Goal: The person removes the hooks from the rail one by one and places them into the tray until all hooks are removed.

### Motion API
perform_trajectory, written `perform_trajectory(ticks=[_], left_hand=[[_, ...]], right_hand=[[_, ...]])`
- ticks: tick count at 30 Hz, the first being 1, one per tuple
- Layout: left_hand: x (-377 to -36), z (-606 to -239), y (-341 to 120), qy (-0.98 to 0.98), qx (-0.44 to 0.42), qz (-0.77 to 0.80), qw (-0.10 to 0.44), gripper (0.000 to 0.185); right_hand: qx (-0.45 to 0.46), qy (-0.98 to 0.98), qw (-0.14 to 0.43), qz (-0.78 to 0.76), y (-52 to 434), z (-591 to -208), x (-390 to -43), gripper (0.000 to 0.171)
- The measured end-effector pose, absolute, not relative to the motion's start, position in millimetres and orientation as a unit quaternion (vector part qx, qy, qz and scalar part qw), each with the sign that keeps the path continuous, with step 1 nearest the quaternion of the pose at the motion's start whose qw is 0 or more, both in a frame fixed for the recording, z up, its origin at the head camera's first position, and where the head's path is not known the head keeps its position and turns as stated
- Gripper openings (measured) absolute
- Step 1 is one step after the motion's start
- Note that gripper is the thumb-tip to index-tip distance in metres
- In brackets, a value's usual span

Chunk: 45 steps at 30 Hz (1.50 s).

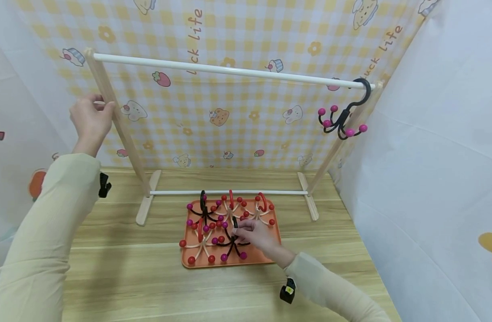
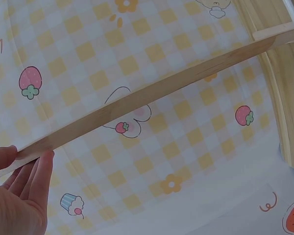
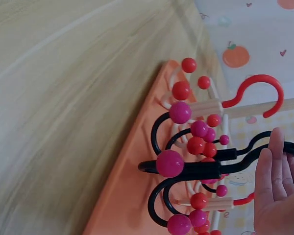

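Observation:
My left hand [image 1: 92,117] grips the left wooden post [image 1: 124,136] of a hanging rack, thumb on one side and fingers on the other in the left wrist view. Over the orange tray [image 1: 258,258], my right hand [image 1: 257,235] pinches the hook of a black claw-shaped hanger [image 3: 201,170] with magenta ball tips. That hanger stands upright among the others; whether it touches the tray is hard to tell. Beside it are another black hanger [image 1: 205,213] and several cream hangers with red hooks and red balls, one at the front left [image 1: 203,241].
The rack's white top rail [image 1: 229,70] carries one black hanger [image 1: 344,117] at its right end. A lower white bar [image 1: 177,192] runs behind the tray between the wooden feet [image 1: 145,210]. Patterned cloth hangs behind, with white walls at both sides.

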State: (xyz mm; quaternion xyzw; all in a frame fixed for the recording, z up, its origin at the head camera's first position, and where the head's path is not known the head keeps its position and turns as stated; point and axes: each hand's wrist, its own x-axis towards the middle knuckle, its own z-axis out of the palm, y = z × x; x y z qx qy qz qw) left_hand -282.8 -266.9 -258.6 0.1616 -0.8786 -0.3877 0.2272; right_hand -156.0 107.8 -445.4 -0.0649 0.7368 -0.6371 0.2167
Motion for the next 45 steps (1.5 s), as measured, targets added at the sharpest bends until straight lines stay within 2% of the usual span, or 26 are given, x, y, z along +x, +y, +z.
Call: perform_trajectory(ticks=[3, 7, 13, 17, 24, 30, 31, 33, 34, 37, 41, 45], left_hand=[[-283, -259, -267, -0.879, 0.163, -0.386, 0.229, 0.043], [-283, -259, -267, -0.878, 0.161, -0.387, 0.231, 0.043], [-284, -259, -267, -0.879, 0.162, -0.387, 0.228, 0.043], [-283, -259, -268, -0.879, 0.162, -0.388, 0.225, 0.043], [-283, -259, -268, -0.879, 0.162, -0.388, 0.225, 0.044], [-283, -259, -268, -0.88, 0.161, -0.385, 0.228, 0.043], [-283, -259, -268, -0.88, 0.161, -0.384, 0.229, 0.043], [-283, -259, -267, -0.88, 0.162, -0.383, 0.229, 0.043], [-283, -259, -267, -0.88, 0.162, -0.384, 0.229, 0.043], [-283, -258, -266, -0.879, 0.166, -0.385, 0.227, 0.044], [-283, -257, -266, -0.879, 0.166, -0.388, 0.221, 0.044], [-282, -257, -266, -0.879, 0.166, -0.391, 0.219, 0.045]], right_hand=[[-0.06, 0.747, 0.204, -0.63, 104, -441, -151, 0.022], [-0.05, 0.744, 0.191, -0.638, 103, -455, -152, 0.022], [-0.046, 0.718, 0.197, -0.666, 104, -466, -152, 0.022], [-0.046, 0.721, 0.203, -0.661, 104, -455, -147, 0.021], [-0.053, 0.768, 0.181, -0.612, 111, -428, -144, 0.026], [-0.06, 0.775, 0.149, -0.611, 132, -433, -173, 0.027], [-0.078, 0.773, 0.138, -0.615, 140, -447, -186, 0.027], [-0.072, 0.774, 0.125, -0.617, 147, -445, -199, 0.028], [-0.086, 0.766, 0.115, -0.626, 155, -456, -214, 0.027], [-0.08, 0.772, 0.084, -0.625, 164, -440, -227, 0.029], [-0.04, 0.793, 0.062, -0.605, 164, -383, -220, 0.03], [-0.044, 0.795, 0.039, -0.603, 171, -358, -227, 0.03]])
